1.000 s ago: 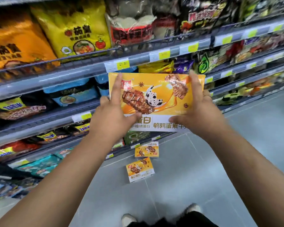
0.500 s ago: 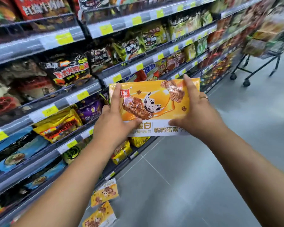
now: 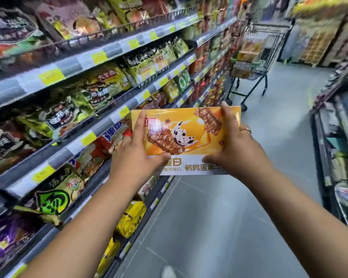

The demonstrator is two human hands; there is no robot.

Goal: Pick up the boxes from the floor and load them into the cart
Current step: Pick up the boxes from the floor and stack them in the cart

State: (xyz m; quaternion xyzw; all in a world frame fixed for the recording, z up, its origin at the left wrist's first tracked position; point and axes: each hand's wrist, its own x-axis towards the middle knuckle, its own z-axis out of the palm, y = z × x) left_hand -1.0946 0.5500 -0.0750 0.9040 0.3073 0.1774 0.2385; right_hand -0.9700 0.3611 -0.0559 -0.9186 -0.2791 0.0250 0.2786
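Around: a long grey shelf rack (image 3: 100,57) full of snack bags runs at my left; a dark rack (image 3: 329,137) stands at my right; the grey tiled floor (image 3: 219,217) lies between them.
Cart: one wire shopping cart (image 3: 257,57) stands ahead beside the left rack; it holds yellowish packs, too blurred to count.
Box: one flat orange-and-white cardboard box (image 3: 189,121), held in the air before me, well apart from the cart.
Hands: my left hand (image 3: 133,159) grips the box's left end and my right hand (image 3: 237,151) its right end, thumbs on the front.
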